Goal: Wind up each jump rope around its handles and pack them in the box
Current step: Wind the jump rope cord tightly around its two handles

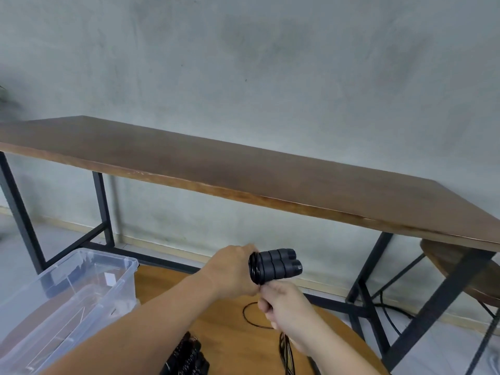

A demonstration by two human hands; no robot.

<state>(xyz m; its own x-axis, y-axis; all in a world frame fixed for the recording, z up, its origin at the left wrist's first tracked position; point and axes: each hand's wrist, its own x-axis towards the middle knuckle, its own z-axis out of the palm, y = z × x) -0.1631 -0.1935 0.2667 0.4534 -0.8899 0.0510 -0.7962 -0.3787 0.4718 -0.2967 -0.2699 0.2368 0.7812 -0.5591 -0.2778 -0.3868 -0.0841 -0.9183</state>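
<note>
My left hand (pixel 234 270) grips the near ends of two black jump rope handles (pixel 281 263), held side by side and pointing right, with several turns of black cord wound round them next to my fingers. Just below them, my right hand (pixel 284 304) pinches the black cord (pixel 250 316), which loops down over the round wooden table. A clear plastic box (pixel 81 290) stands open at the lower left. More black jump rope handles (pixel 186 358) lie on the table near the bottom edge.
The round wooden table (pixel 221 334) is under my hands. Behind it, a long brown table (pixel 243 174) on black metal legs runs along a grey wall. A wooden stool (pixel 460 263) stands under its right end, with cables on the floor.
</note>
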